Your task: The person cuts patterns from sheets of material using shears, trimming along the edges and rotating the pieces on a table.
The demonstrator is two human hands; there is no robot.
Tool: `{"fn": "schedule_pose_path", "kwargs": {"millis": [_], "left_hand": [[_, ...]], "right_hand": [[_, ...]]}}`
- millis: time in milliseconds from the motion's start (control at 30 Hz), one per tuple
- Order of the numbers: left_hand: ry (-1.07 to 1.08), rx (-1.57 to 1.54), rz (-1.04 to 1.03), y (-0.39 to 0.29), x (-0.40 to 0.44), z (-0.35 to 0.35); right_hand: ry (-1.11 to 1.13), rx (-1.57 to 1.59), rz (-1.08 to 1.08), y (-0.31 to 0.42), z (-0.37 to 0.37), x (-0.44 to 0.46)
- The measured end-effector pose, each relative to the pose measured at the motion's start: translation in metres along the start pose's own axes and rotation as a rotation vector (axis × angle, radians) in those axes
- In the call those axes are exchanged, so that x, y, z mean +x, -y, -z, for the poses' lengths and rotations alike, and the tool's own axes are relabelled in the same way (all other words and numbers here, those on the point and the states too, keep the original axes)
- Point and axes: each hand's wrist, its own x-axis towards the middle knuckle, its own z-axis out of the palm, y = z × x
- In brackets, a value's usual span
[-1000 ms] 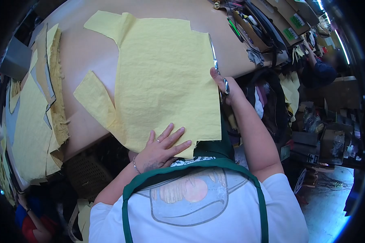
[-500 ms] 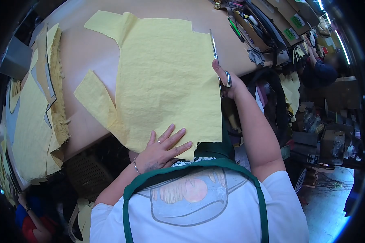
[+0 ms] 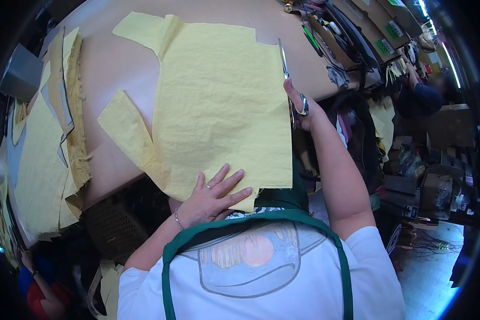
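A large piece of pale yellow fabric (image 3: pixel 218 101) lies over the table and hangs past its front edge towards me. Strip-like flaps stick out on its left side. My left hand (image 3: pixel 221 192) rests flat on the near part of the cloth, fingers spread. My right hand (image 3: pixel 300 106) grips a pair of metal scissors (image 3: pixel 284 57) at the cloth's right edge. Their blades point away from me along that edge, and the thumb is through a handle loop. Part of the handles and the lower fingers are hidden.
More yellow fabric pieces (image 3: pixel 42 165) with pattern templates lie stacked at the left. A grey box (image 3: pixel 21 73) stands behind them. Boxes and a tray of pens (image 3: pixel 325 34) sit at the back right. Other people are at the far right (image 3: pixel 421 98) and lower left (image 3: pixel 45 293).
My right hand and the scissors have shifted slightly to the right. The left hand stays in place on the cloth. The fabric looks nearly unchanged.
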Motion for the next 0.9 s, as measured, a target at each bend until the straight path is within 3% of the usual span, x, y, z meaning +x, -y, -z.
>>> {"fn": "schedule_pose_path", "kwargs": {"millis": [167, 433, 633, 767, 900], "left_hand": [[-0.013, 0.009, -0.011, 0.001, 0.000, -0.001], [-0.008, 0.017, -0.015, 0.002, -0.001, -0.001], [-0.021, 0.005, -0.020, 0.003, -0.002, -0.001], [0.000, -0.015, -0.002, 0.002, -0.002, 0.001], [0.006, -0.008, 0.006, 0.002, -0.002, 0.000]], "right_hand": [[-0.027, 0.052, -0.053, 0.009, -0.006, -0.014], [-0.065, -0.032, 0.048, 0.012, -0.015, -0.028], [-0.044, 0.144, 0.263, -0.006, -0.015, -0.010], [0.017, 0.160, 0.205, -0.015, -0.009, 0.001], [-0.091, 0.120, 0.250, -0.009, -0.014, -0.011]]}}
